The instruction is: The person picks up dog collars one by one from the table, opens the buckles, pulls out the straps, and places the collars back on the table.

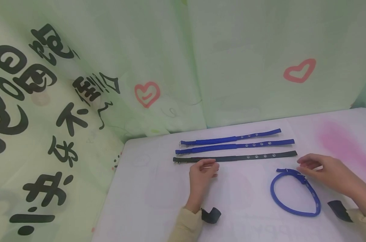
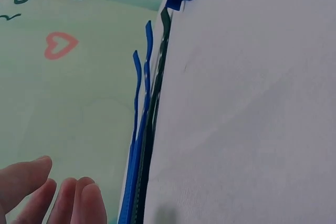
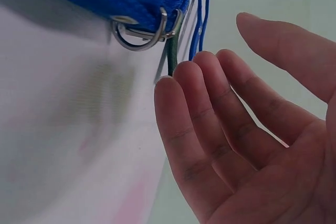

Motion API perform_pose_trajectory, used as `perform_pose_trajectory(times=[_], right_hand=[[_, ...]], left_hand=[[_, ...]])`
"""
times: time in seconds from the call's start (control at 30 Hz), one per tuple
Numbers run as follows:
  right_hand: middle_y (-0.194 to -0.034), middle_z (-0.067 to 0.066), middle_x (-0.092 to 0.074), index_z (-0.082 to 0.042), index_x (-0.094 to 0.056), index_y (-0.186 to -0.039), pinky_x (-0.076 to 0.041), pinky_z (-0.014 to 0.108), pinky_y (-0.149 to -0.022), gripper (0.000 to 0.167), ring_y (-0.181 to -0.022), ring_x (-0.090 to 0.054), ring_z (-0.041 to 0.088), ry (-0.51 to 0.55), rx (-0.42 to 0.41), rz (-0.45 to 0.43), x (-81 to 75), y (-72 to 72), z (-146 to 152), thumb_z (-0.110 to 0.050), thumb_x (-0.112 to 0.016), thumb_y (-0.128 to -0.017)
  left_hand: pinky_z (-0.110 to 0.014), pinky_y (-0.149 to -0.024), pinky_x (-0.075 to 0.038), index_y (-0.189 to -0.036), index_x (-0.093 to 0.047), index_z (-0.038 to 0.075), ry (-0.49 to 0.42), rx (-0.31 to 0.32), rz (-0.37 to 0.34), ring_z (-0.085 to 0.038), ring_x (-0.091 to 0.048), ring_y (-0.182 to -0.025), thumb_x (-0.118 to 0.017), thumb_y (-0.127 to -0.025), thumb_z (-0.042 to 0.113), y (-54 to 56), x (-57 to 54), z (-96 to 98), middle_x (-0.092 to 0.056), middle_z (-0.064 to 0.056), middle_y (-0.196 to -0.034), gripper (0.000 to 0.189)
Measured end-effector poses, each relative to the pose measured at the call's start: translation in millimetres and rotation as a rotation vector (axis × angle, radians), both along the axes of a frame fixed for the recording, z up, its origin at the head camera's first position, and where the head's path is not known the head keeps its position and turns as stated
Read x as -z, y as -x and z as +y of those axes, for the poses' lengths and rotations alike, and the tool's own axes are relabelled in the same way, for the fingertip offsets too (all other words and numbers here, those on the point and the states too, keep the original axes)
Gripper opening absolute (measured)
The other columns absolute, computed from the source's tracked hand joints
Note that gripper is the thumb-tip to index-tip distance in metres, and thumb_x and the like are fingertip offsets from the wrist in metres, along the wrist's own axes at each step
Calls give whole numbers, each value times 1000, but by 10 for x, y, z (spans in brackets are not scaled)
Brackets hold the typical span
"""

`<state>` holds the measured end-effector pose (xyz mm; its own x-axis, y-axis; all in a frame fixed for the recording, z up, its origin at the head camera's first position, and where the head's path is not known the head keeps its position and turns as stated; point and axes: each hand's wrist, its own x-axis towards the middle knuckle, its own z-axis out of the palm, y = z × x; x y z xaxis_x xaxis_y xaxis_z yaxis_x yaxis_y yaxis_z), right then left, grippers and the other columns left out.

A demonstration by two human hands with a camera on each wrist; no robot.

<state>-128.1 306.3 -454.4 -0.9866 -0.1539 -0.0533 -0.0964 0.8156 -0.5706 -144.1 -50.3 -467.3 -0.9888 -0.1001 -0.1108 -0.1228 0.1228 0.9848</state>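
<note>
A blue collar (image 1: 273, 195), buckled into a loop, lies at the right of the table. Beside its buckle hovers my right hand (image 1: 331, 171), holding nothing, its fingers loosely bent; the right wrist view shows the palm (image 3: 283, 177) near the collar's metal D-ring (image 3: 139, 43). Three unbuckled collars lie side by side farther back: a blue one (image 1: 216, 140), a second blue one (image 1: 214, 148) and a black one (image 1: 228, 158). My left hand (image 1: 202, 174) is just in front of the black collar, fingers relaxed and nothing in them. Whether it touches that collar I cannot tell.
A white table (image 1: 146, 188) with a pink patch (image 1: 346, 141) carries the collars. Behind it hangs a pale green curtain (image 1: 240, 67) with red hearts and black lettering. Dark straps (image 1: 211, 215) stick out at both wrists.
</note>
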Motion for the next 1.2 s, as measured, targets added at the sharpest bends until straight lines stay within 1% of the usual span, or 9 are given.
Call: perform_pose_trajectory(times=[0.07,0.27,0.37,0.57,0.63,0.83,0.9,1.0,1.2], right_hand=[[-87,4,-72,4,-68,-107,-52,18,-62,31,-76,-64,13,-2,-1,-9,13,-8,3,-20,-75,-88],[-86,3,-72,4,-68,-105,-52,19,-63,28,-71,-57,-6,6,-8,0,34,-34,12,-17,-76,-88],[-85,2,-72,4,-68,-104,-52,20,-63,27,-70,-53,-10,1,-16,-7,48,-49,14,-16,-76,-88],[-85,1,-70,4,-67,-104,-52,21,-63,29,-70,-52,-9,-6,-32,-18,94,-62,28,-16,-77,-86],[-85,1,-70,4,-67,-104,-53,21,-63,28,-70,-52,-10,2,-40,-16,115,-66,38,-15,-77,-85],[-84,-1,-69,2,-68,-103,-52,21,-62,29,-69,-52,-9,3,-55,-11,181,-72,58,-15,-79,-83],[-84,-1,-69,2,-68,-103,-51,21,-61,30,-68,-52,-8,-1,-56,-17,190,-69,61,-15,-80,-82],[-84,-2,-68,1,-68,-101,-50,21,-60,29,-68,-53,-6,-7,-62,-15,201,-73,59,-14,-80,-81],[-84,0,-69,1,-68,-101,-50,22,-60,28,-68,-56,-3,-7,-62,-17,202,-79,62,-14,-80,-81]], left_hand=[[-25,-68,-61,-105,-74,4,2,13,4,-22,-74,-81,-79,-85,16,-10,3,61,-73,0,-89,23],[-23,-66,-60,-102,-75,7,3,52,-7,-19,-73,-78,-80,-84,15,-58,44,259,-73,3,-87,20],[-22,-64,-59,-99,-76,8,11,66,-24,-16,-72,-74,-81,-83,14,-105,47,372,-73,5,-85,18],[-21,-61,-58,-94,-76,10,23,106,-61,-12,-69,-67,-82,-80,12,-184,51,577,-72,7,-80,15],[-20,-60,-58,-93,-76,11,30,126,-62,-10,-69,-66,-82,-80,12,-203,76,636,-71,9,-79,14],[-18,-58,-56,-91,-76,14,42,185,-69,-7,-66,-61,-82,-79,11,-230,151,794,-71,11,-76,13],[-18,-57,-55,-91,-76,15,62,206,-77,-5,-65,-60,-82,-79,12,-241,166,845,-71,12,-76,13],[-17,-57,-54,-92,-76,14,73,239,-83,-4,-64,-59,-82,-80,10,-263,171,909,-71,12,-76,14],[-17,-57,-53,-92,-76,17,101,270,-114,-3,-64,-58,-82,-79,10,-295,188,1019,-70,14,-75,16]])
